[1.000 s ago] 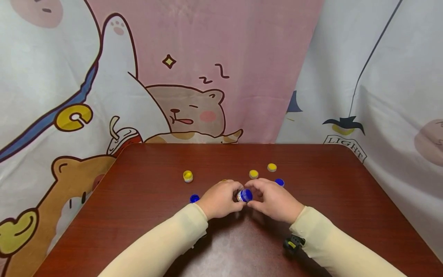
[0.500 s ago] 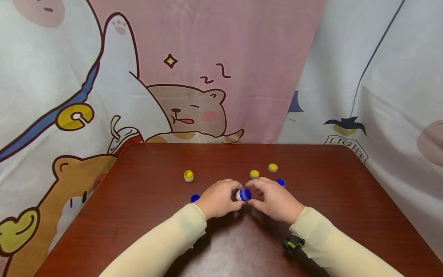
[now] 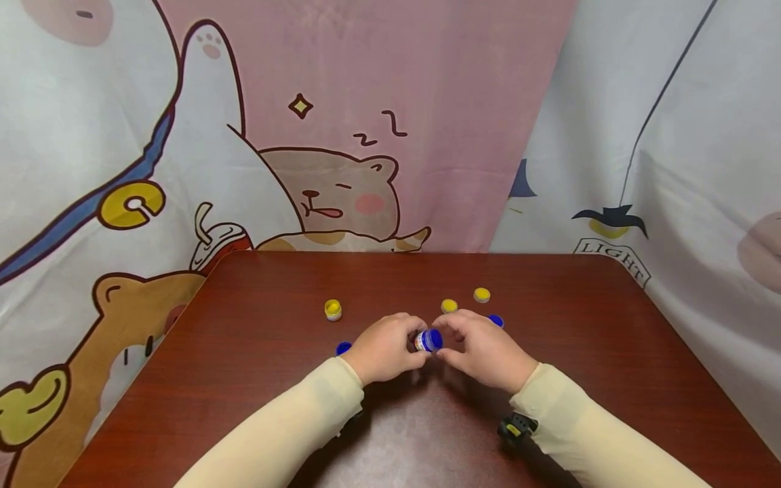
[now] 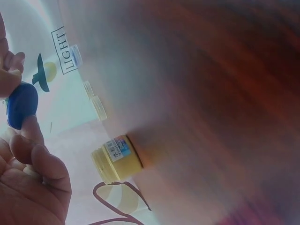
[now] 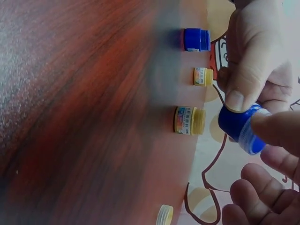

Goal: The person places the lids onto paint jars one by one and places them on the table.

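Observation:
In the head view, my left hand (image 3: 390, 347) grips a small jar (image 3: 421, 341) with a white label, tilted so that its blue lid (image 3: 434, 339) points right. My right hand (image 3: 488, 349) curls its thumb and fingers around the lid side. The right wrist view shows the left thumb on the blue jar's body (image 5: 232, 121) and the right thumb on the ridged lid (image 5: 247, 136). Fingers touch the blue lid (image 4: 22, 106) in the left wrist view. Both hands hold the jar above the table.
An open yellow jar (image 3: 333, 311) and an open blue jar (image 3: 344, 348) stand left on the brown table (image 3: 390, 434). Two yellow lids (image 3: 449, 306) (image 3: 482, 295) and a blue one (image 3: 495, 320) lie right. Another yellow jar (image 5: 190, 120) is hidden behind my left hand in the head view.
The jar has shifted slightly left and up in the head view, and shows more of its side. Both hands have kept nearly the same place.

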The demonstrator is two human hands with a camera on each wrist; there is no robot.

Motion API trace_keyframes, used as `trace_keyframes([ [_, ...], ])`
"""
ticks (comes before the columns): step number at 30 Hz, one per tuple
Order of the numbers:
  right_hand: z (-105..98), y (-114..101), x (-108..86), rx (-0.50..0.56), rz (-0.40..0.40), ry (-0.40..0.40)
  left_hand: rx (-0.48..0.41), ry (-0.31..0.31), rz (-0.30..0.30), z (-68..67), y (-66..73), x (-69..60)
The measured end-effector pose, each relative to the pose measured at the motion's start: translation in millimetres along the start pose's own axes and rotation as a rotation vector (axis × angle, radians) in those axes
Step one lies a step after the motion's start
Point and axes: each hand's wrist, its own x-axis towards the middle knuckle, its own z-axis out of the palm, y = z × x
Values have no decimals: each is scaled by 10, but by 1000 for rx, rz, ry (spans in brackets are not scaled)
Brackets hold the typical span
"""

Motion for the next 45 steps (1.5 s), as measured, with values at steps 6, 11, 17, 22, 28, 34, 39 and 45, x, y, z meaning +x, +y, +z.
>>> trace_keyframes([
  [6,14,7,-1,-27,-23,9,-5,1,4,-8,9,-7],
  [11,-2,4,-8,-25,-12,6,-12,-4,-4,-12,9,-9],
  [17,-10,6,-4,-25,-23,2,-14,-8,-8,-13,11,-5],
  [22,-15,13,-7,-36,-19,2,-10,-12,-6,-12,8,2],
  [28,-18,10,-3,-29,-44,6,-8,-12,-6,-25,24,1],
  [34,-22,17,-2,-27,-30,0,-12,-22,-13,-34,33,5],
  [39,-27,24,-2,-29,-25,2,-4,-20,-18,-34,29,7],
  [45,-18,25,0,-31,-25,6,8,-15,-11,-30,24,10],
])
